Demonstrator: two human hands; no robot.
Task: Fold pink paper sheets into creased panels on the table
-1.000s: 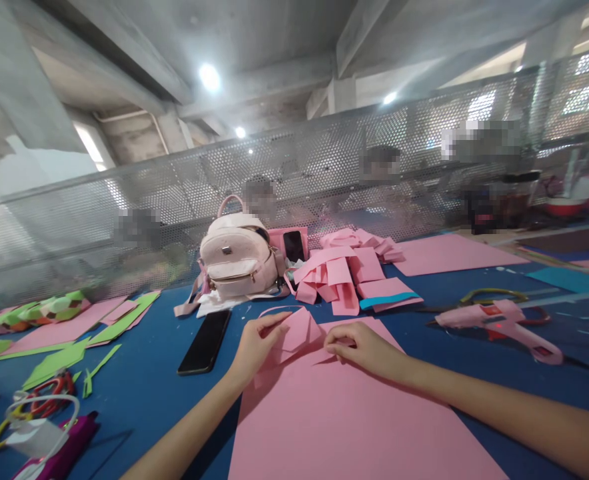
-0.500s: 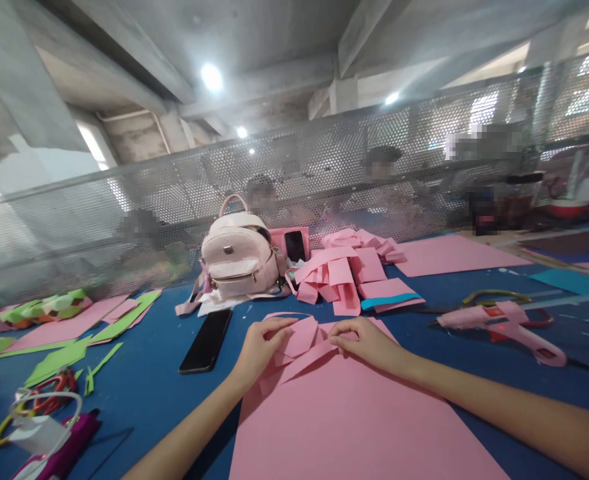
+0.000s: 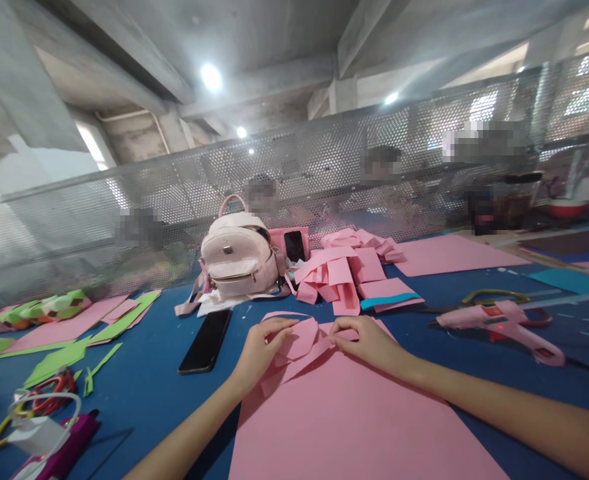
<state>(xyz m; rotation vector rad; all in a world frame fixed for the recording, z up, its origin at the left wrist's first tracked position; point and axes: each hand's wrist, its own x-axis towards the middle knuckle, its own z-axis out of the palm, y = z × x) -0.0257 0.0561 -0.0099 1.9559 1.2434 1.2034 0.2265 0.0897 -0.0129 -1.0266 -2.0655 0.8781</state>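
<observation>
A large pink paper sheet (image 3: 364, 427) lies on the blue table in front of me. Over its far end are folded pink paper strips (image 3: 302, 341), partly covered by my fingers. My left hand (image 3: 262, 350) pinches the left side of these strips between thumb and fingers. On the right, my right hand (image 3: 367, 343) has its thumb and fingertips closed on the other end of a strip. Left of my left hand lies a black phone (image 3: 206, 341). A pink glue gun (image 3: 504, 327) rests to the right of my right hand.
A pale pink backpack (image 3: 242, 257) stands ahead, beside a heap of cut pink paper pieces (image 3: 342, 270). Green paper (image 3: 59, 360), scissors (image 3: 52, 393) and a purple power strip (image 3: 69, 447) lie at left. Behind runs a perforated metal screen (image 3: 314, 167) with people beyond it.
Almost nothing differs. The fingers of my right hand have shifted very slightly on the paper strip; my left hand keeps its place.
</observation>
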